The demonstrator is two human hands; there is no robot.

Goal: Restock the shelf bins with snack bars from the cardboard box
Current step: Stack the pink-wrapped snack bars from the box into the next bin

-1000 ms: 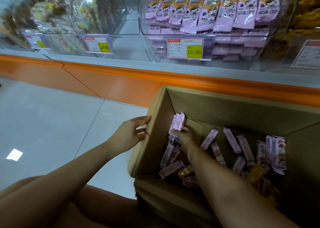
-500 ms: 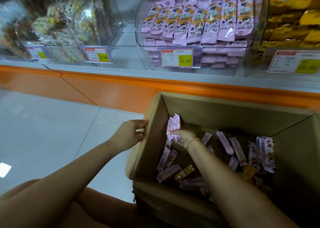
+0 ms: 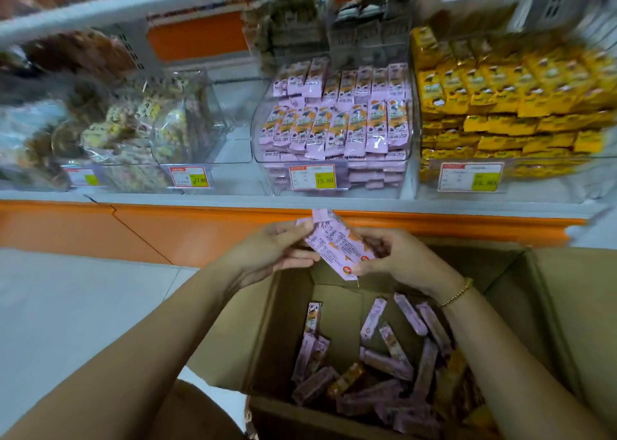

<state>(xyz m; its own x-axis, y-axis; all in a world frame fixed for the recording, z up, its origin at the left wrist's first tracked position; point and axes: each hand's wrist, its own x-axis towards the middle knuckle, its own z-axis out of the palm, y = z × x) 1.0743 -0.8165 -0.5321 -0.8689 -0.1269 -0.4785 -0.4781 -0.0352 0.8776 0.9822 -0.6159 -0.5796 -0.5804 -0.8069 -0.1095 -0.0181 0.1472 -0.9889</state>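
Beyond both hands stand shelf bins [image 3: 334, 132]; left hand [image 3: 267, 252] and right hand [image 3: 400, 256] grip pink snack bars [image 3: 337, 244] above cardboard box [image 3: 567, 306].

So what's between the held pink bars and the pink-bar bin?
Head view: only the shelf's orange strip and grey ledge lie between the held bars and the bin.
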